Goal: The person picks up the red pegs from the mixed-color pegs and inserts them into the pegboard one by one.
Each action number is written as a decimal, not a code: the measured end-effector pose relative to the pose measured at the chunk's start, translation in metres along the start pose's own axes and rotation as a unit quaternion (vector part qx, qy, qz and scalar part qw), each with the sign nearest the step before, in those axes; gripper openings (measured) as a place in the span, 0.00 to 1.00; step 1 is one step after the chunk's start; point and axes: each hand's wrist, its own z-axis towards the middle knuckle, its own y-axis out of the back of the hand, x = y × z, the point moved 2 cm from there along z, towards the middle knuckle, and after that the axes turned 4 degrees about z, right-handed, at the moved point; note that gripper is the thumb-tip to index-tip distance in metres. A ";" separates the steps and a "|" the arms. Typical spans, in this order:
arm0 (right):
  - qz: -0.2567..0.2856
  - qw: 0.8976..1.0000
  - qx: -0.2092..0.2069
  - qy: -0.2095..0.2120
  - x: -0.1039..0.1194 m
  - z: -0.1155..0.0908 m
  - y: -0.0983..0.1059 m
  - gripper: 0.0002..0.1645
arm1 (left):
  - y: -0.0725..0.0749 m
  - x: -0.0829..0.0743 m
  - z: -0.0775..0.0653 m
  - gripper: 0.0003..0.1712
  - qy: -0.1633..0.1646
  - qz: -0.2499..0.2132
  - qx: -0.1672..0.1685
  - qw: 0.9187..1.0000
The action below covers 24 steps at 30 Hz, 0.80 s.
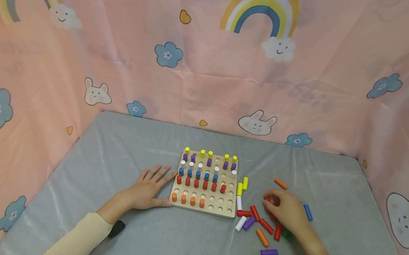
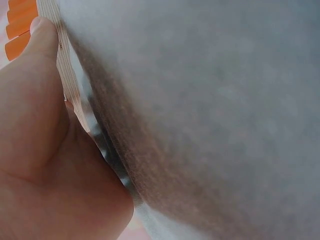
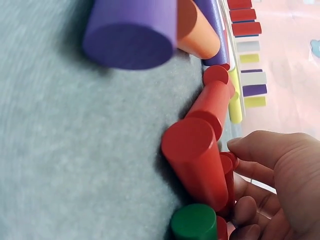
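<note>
A wooden pegboard (image 1: 221,198) lies on the grey table, with rows of yellow, purple, white, blue, red and orange pegs standing in it. One row, between red and orange, has bare holes. My left hand (image 1: 146,191) rests flat at the board's left side, fingers spread; in the left wrist view its thumb (image 2: 44,37) lies against the board's edge by the orange pegs (image 2: 19,31). To the right of the board, my right hand (image 1: 287,211) pinches a red peg (image 3: 230,159) between thumb and fingertips, low over other loose pegs. The hand partly hides that peg.
Loose pegs lie scattered right of the board, among them a blue peg (image 1: 308,212), a purple peg (image 1: 269,253), an orange peg (image 1: 280,183) and a green peg (image 3: 194,223). Two yellow pegs sit close to the board's right edge. A pink patterned cloth (image 1: 201,92) hangs behind the table.
</note>
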 end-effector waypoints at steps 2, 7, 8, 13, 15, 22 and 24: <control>0.003 1.000 0.003 0.000 0.000 0.000 -0.001 0.08 | 0.000 0.000 0.000 0.53 0.000 0.000 -0.001 1.000; 0.001 1.000 0.003 0.000 0.001 0.000 0.000 0.08 | 0.001 -0.001 0.000 0.53 0.002 0.001 -0.002 1.000; 0.001 1.000 0.002 0.000 0.002 0.000 0.000 0.08 | 0.001 -0.001 0.000 0.53 0.002 0.001 -0.001 1.000; 0.007 1.000 0.004 0.000 0.004 0.001 0.001 0.07 | 0.001 -0.001 -0.001 0.53 0.001 -0.001 -0.001 1.000; 0.009 1.000 0.003 -0.001 0.006 0.001 0.002 0.07 | 0.001 -0.001 -0.001 0.54 -0.001 -0.003 -0.002 1.000; 0.011 1.000 -0.007 0.006 0.012 0.001 0.004 0.10 | -0.001 0.001 -0.002 0.54 -0.010 -0.013 -0.014 1.000; 0.015 1.000 -0.010 0.008 0.014 0.002 0.004 0.11 | 0.000 0.001 -0.002 0.54 -0.008 -0.012 -0.012 1.000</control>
